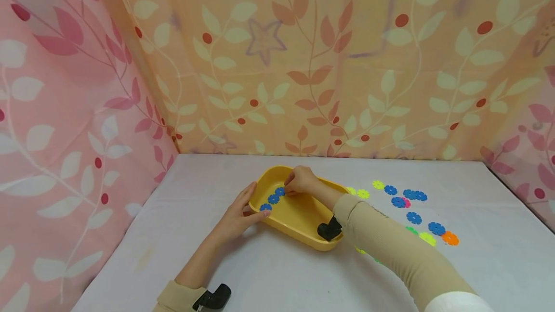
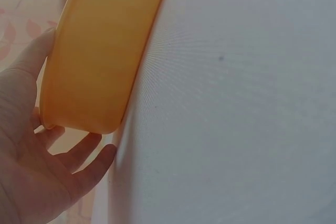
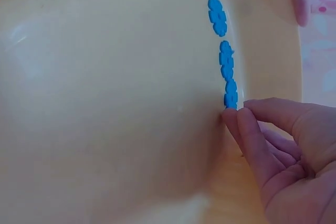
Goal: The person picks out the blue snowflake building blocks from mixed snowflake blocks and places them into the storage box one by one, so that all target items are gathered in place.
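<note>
On white table (image 1: pixel 277 278), tray (image 1: pixel 297 215), leafy backdrop (image 1: pixel 321 61)

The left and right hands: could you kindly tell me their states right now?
Left hand: closed, holding the yellow tray.
Right hand: at a blue flower piece; whether it grips cannot be told.

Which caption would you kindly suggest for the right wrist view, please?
Right hand at the end of a row of three blue flower-shaped discs inside a yellow tray.

White-covered table (image 1: pixel 277 283), yellow tray (image 1: pixel 299 212) on it, scattered multicoloured flower-shaped discs (image 1: pixel 414 218)
</note>
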Demonstrator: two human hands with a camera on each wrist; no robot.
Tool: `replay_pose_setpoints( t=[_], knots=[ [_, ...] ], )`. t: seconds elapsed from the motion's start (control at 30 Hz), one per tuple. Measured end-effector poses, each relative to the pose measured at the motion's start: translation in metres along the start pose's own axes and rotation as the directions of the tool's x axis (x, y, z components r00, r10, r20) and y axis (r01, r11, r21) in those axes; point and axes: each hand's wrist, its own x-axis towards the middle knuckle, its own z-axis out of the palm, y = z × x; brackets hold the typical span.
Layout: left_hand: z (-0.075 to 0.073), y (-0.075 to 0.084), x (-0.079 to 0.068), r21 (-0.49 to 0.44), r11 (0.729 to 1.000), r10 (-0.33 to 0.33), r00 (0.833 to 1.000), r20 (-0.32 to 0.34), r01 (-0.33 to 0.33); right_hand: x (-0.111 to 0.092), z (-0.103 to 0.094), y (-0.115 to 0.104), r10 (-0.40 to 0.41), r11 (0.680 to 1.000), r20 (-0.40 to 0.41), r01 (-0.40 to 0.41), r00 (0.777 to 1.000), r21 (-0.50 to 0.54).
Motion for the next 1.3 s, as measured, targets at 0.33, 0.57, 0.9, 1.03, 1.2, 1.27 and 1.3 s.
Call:
replay_pose_setpoints(
  t=[0.33,0.57,0.9,1.03,1.2,1.27,1.3],
  knots=[
    [0.003,0.001,0.001,0.011,1.0,-0.017,1.0,0.008,0.017,-0.011,-0.021,-0.006,-0.029,0.999,0.014,0.028,0.999,0.047],
    [0.003,0.001,0.001,0.02,1.0,-0.018,1.0,0.01,0.018,-0.027,-0.049,-0.01,-0.06,0.952,-0.039,0.069,0.997,0.299],
    [0.001,0.003,0.001,0.018,1.0,0.003,1.0,0.022,-0.003,-0.074,-0.095,0.027,-0.088,0.902,-0.096,0.12,0.991,0.414],
    [0.001,-0.002,0.002,0.023,1.0,0.005,1.0,0.017,-0.005,-0.096,-0.11,0.05,-0.055,0.909,-0.123,0.101,0.991,0.404],
    [0.0,-0.002,0.001,0.013,1.0,0.005,1.0,0.018,-0.005,-0.126,-0.124,0.082,0.024,0.945,-0.137,0.022,0.99,0.328],
    [0.0,-0.002,0.001,0.006,1.0,0.006,1.0,0.021,-0.006,-0.137,-0.128,0.095,0.046,0.957,-0.145,-0.002,0.988,0.289],
    [0.0,-0.001,0.001,0.001,1.0,0.006,1.0,0.026,-0.006,-0.143,-0.129,0.101,0.061,0.961,-0.15,-0.017,0.987,0.277]
  ],
)
